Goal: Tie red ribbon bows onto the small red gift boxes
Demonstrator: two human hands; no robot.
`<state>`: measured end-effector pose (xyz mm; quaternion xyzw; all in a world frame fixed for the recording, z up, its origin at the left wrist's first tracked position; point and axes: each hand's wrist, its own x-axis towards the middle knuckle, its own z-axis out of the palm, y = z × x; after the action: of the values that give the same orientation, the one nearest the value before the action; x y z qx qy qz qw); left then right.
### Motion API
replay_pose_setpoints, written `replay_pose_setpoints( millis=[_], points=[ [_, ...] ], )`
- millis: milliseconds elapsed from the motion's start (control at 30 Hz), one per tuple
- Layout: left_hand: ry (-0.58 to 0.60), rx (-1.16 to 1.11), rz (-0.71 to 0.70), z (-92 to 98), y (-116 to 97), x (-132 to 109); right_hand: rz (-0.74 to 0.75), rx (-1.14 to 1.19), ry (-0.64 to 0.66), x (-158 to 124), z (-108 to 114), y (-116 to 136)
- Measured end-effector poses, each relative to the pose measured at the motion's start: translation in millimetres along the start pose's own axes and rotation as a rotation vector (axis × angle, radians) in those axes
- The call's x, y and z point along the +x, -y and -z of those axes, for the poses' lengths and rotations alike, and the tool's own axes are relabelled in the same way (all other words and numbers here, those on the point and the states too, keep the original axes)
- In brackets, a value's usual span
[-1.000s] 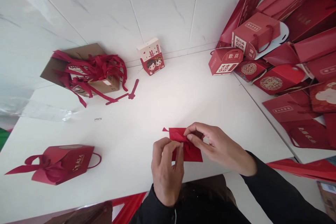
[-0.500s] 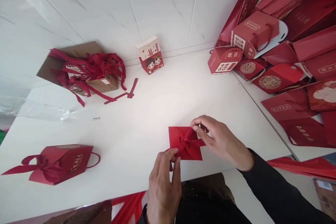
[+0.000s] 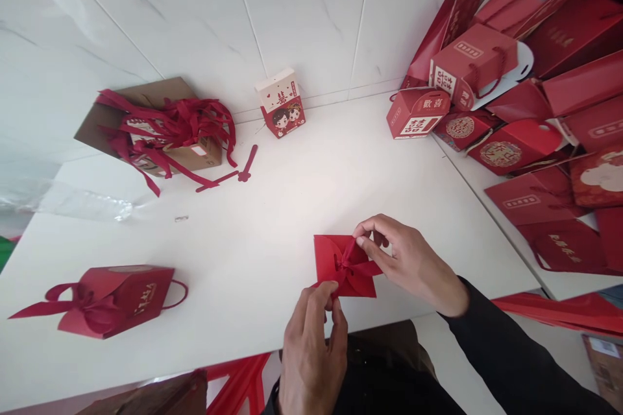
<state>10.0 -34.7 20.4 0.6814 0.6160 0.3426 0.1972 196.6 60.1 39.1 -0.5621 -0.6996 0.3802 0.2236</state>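
Observation:
A small red box rests on the table close to its front edge, with a red ribbon knotted over its top. My right hand pinches a loop of the ribbon between thumb and index finger at the box's back right. At the front left of the box, my left hand has thumb and fingers closed on another part of the ribbon. One ribbon tail sticks out to the right, beneath my right hand.
A cardboard box full of red ribbons stands at the back left of the white table. Near the left edge lies a red box with a bow. A printed box is by the wall. Red gift boxes pile up at right.
My left hand has shifted slightly to the right along the front of the box, still pinching the ribbon. My right hand has barely moved.

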Motion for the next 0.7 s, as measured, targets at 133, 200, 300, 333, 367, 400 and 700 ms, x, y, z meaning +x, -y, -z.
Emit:
replay_pose_setpoints(
  millis=[133, 200, 300, 333, 367, 400, 700],
  points=[
    [-0.059, 0.045, 0.077, 3.8, 3, -4, -0.065, 0.042, 0.038, -8, 10, 4],
    [-0.065, 0.096, 0.122, 5.0, 5, -3, -0.086, 0.051, 0.109, -12, 17, 5],
    [-0.078, 0.096, 0.070, 4.6, 6, 0, -0.068, 0.073, 0.200, -12, 20, 9],
    [-0.087, 0.068, 0.038, 4.6, 5, 1, -0.055, 0.092, 0.194, -10, 20, 10],
    [-0.087, 0.032, 0.006, 4.8, 4, 2, -0.040, 0.121, 0.172, -7, 18, 12],
    [-0.066, -0.007, -0.022, 5.4, 2, 3, -0.020, 0.153, 0.148, -4, 15, 14],
    [-0.054, 0.066, -0.025, 1.3, 3, -1, 0.083, 0.061, 0.037, 4, 9, 6]
  ],
)
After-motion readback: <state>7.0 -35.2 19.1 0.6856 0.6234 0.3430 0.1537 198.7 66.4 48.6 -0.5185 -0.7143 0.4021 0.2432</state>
